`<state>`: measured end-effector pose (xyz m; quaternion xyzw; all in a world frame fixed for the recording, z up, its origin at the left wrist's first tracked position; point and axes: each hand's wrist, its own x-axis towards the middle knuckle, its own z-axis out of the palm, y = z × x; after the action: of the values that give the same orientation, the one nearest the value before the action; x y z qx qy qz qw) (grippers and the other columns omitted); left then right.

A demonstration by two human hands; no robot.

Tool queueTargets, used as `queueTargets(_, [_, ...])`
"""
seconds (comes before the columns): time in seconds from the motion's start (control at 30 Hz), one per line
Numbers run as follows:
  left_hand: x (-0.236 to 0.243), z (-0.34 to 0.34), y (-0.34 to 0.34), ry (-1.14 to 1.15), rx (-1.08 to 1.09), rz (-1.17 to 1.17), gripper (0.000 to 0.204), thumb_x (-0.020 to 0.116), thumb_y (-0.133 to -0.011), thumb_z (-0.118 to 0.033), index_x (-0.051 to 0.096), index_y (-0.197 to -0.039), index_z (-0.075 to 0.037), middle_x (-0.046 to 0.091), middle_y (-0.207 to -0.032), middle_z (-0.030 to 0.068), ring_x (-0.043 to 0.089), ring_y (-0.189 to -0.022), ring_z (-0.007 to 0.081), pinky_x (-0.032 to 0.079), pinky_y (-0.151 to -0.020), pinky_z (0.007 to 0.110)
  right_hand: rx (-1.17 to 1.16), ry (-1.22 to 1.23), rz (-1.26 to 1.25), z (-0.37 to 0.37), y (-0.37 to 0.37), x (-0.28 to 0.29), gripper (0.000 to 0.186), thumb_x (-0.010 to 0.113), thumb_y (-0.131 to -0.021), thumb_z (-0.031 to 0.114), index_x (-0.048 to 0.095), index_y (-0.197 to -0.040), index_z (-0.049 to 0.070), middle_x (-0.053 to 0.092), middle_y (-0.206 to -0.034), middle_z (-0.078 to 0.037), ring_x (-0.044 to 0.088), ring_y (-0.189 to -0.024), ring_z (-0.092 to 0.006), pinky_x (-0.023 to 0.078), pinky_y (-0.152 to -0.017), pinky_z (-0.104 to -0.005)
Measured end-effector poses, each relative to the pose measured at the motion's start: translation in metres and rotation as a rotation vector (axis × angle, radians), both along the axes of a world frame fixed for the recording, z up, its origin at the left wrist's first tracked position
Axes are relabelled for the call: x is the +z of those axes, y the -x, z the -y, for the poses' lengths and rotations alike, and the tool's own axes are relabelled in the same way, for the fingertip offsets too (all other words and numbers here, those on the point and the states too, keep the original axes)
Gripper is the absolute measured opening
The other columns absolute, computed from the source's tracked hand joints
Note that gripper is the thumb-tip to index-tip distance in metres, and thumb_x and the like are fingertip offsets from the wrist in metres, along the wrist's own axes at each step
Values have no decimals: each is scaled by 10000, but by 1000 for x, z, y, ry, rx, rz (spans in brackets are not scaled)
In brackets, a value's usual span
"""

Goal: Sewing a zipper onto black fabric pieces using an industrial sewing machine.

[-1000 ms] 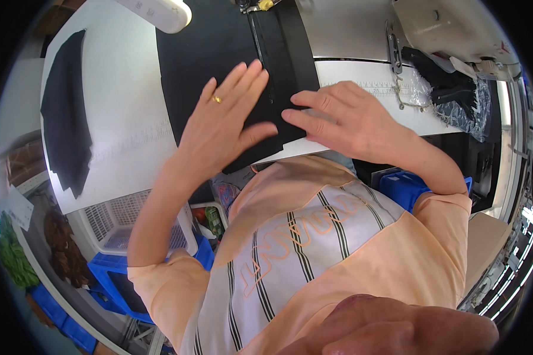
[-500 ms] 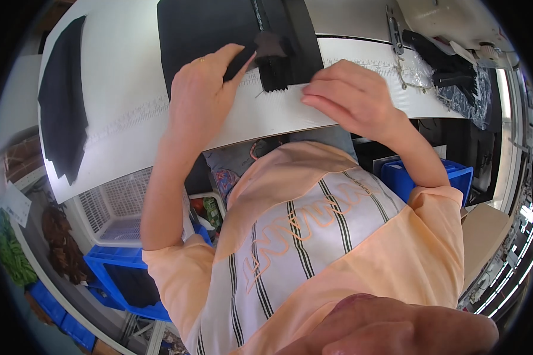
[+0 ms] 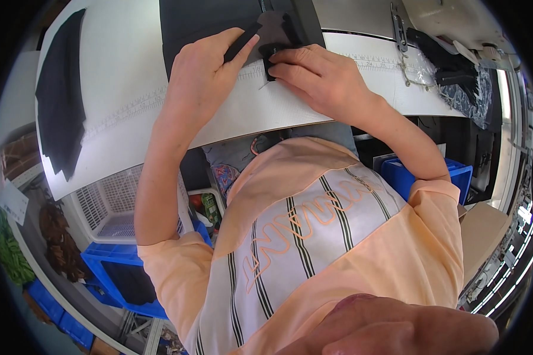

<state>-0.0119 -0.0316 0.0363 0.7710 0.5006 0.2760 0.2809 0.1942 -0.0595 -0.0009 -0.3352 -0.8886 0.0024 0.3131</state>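
Black fabric panel (image 3: 210, 18): on white worktable (image 3: 121, 71), near edge folded back | Zipper (image 3: 263, 5): runs along panel | Left hand (image 3: 202, 70): thumb and fingers closed on folded panel edge | Right hand (image 3: 321, 74): fingertips pinching zipper's near end | Printed ruler scale (image 3: 251, 72): beneath hands | Black cut fabric piece (image 3: 60, 97): flat, table's left side

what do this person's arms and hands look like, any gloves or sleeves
The left hand and right hand are bare, without gloves. The left forearm and right forearm are uncovered, with no watch or bracelet showing. The left sleeve and right sleeve are short, loose and plain peach.
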Motion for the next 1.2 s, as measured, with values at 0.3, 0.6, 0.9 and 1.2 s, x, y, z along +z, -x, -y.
queueTargets(0.3, [-9, 3, 1, -95, -4, 43, 288, 617, -928, -252, 659, -1028, 15, 625, -756, 222, 589, -688, 409, 471, -638, 402, 78, -132, 34, 1, -4, -5, 178, 634, -733, 72, 658, -900, 16, 681, -963, -86, 686, -902, -222, 574, -723, -304])
queueTargets(0.6, [-18, 44, 2, -213, -199, -143, 550, 750, -678, -73, 630, -1214, -58, 603, -1272, 65, 558, -1107, 268, 474, -937, 371, 15, -1, 114, 35, -3, -3, 196, 679, -759, 123, 667, -920, 11, 642, -856, -81, 635, -874, -244, 562, -749, -328])
queueTargets(0.9, [-32, 49, -5, -359, -119, -126, 490, 759, -587, -56, 702, -1074, -67, 604, -1120, 35, 580, -1001, 244, 459, -897, 392, 49, 6, 15, 39, -6, -3, 218, 720, -748, 156, 693, -920, 25, 638, -804, -65, 627, -845, -258, 540, -816, -367])
queueTargets(1.2, [-34, 47, -4, -463, -100, -170, 408, 751, -595, -85, 722, -1001, -92, 605, -1034, 11, 607, -935, 197, 394, -983, 469, 26, -46, 10, 37, -5, -1, 227, 717, -740, 165, 710, -930, 40, 660, -799, -45, 640, -874, -231, 528, -852, -381])
